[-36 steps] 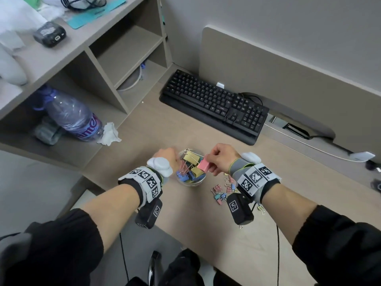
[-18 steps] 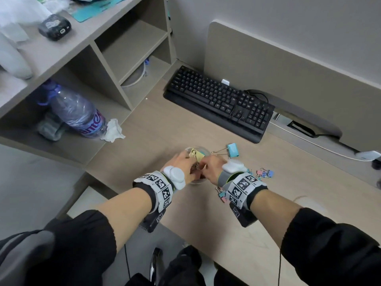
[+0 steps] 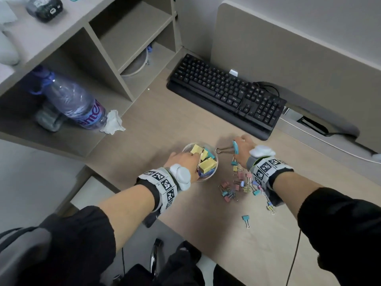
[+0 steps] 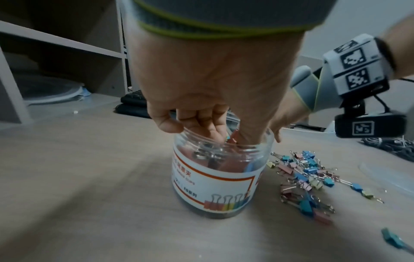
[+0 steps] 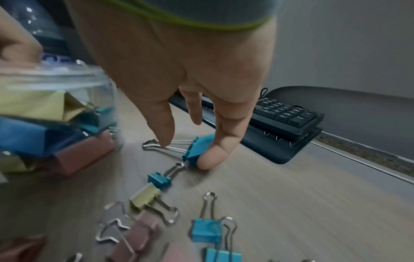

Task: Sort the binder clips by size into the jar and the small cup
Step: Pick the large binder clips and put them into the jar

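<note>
A clear labelled jar (image 3: 208,174) (image 4: 215,179) stands on the desk, filled with large yellow, blue and pink clips. My left hand (image 3: 182,159) (image 4: 208,131) dips its thumb and curled fingers into the jar mouth, closing on a pink clip (image 4: 233,138); the fingertips are hidden among the clips. Right of the jar, a large blue clip (image 3: 235,148) (image 5: 197,148) lies flat. My right hand (image 3: 244,146) (image 5: 188,150) reaches down with straight fingers, thumb against its body and a fingertip on its wire handle. Several small clips (image 3: 239,185) (image 4: 306,177) lie scattered below that hand.
A black keyboard (image 3: 224,96) lies behind the hands, below a partition. Shelving at the left holds a water bottle (image 3: 76,104) with a crumpled tissue (image 3: 113,122) beside it. One small blue clip (image 3: 246,219) lies apart, nearer me. A faint clear round rim (image 4: 378,177) lies beyond the pile.
My right hand has left the jar and moved right onto the large blue clip lying on the desk. The left hand stays at the jar mouth. The camera has tilted down.
</note>
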Demonstrator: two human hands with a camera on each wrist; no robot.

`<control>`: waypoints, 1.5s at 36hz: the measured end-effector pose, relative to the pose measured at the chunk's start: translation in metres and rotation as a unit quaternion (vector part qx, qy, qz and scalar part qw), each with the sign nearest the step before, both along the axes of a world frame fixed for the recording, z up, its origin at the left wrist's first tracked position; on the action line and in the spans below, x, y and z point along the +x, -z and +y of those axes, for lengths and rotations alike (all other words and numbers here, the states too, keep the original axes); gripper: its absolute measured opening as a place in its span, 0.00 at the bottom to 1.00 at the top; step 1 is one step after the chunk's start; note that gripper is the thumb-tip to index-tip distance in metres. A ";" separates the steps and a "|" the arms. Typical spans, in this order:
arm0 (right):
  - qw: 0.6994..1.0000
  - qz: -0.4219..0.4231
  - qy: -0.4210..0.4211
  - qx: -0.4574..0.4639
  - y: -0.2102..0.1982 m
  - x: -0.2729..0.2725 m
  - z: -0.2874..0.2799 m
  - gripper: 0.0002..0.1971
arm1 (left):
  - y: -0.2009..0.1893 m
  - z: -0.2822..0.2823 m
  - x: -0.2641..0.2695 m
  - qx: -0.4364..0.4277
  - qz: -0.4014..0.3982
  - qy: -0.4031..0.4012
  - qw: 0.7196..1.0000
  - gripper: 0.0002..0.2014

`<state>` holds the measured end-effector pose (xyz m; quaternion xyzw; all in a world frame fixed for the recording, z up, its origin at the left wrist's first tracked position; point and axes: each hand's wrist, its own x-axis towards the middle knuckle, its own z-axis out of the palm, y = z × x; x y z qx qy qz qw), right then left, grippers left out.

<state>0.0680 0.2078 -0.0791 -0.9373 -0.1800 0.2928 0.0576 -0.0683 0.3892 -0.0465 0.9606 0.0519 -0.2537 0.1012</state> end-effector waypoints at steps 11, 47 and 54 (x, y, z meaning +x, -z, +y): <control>0.998 -0.037 -0.013 -0.058 0.030 0.011 -0.001 0.26 | -0.020 -0.005 0.004 0.045 0.055 0.006 0.997 0.15; 0.990 0.022 -0.050 0.131 -0.079 -0.047 0.041 0.26 | -0.033 0.038 -0.021 -0.174 -0.048 -0.291 0.939 0.10; 0.983 0.056 -0.070 0.160 -0.094 -0.048 0.060 0.39 | -0.041 0.017 -0.010 -0.241 -0.068 -0.255 0.934 0.15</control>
